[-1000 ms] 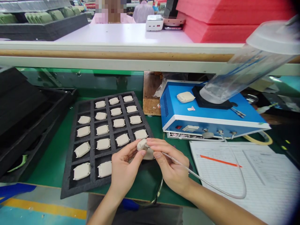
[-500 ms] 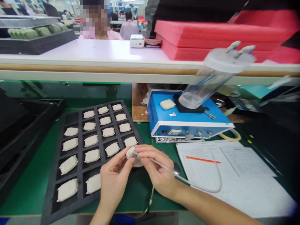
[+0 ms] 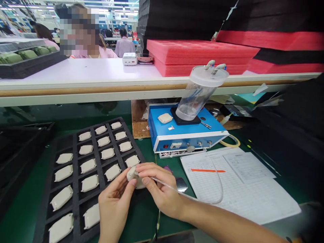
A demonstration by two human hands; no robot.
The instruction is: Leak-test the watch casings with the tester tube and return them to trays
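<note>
Held between the thumb and fingers of my left hand [image 3: 115,199] is a small beige plastic casing [image 3: 131,173], tilted up on its edge. My right hand [image 3: 163,192] pinches the end of a clear thin tube [image 3: 172,189] against that casing; the very tip is hidden by my fingers. From there the tube loops right and up to the front of a blue box [image 3: 189,135]. Another beige surface, perhaps part of the held piece, shows just below my fingertips. Left of my hands lies a black foam tray [image 3: 76,168] with several similar beige casings in its compartments.
On the blue box stand a clear cylinder [image 3: 194,94] and one beige casing [image 3: 165,118]. Paper sheets [image 3: 243,189] with an orange stick [image 3: 207,170] lie at right. A shelf [image 3: 101,72] above carries red foam [image 3: 197,54]. A co-worker [image 3: 106,52] is behind it.
The camera view has turned, so the bench and shelf sit further left and lower. Both hands keep their grip on the casing and the tube, with little visible change between them.
</note>
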